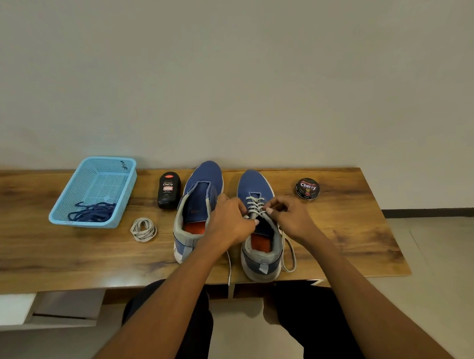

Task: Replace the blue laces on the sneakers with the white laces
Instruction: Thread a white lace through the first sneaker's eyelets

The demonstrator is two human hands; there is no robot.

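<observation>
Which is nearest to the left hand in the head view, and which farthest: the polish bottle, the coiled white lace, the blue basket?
From the left hand:
1. Polish bottle, standing just left of the unlaced sneaker.
2. Coiled white lace, lying farther left on the table.
3. Blue basket, far left, holding the blue laces.

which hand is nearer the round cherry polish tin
Right. The right hand works the white lace on the right sneaker, just left of the polish tin. The left hand is farther left, between the two sneakers.
</observation>
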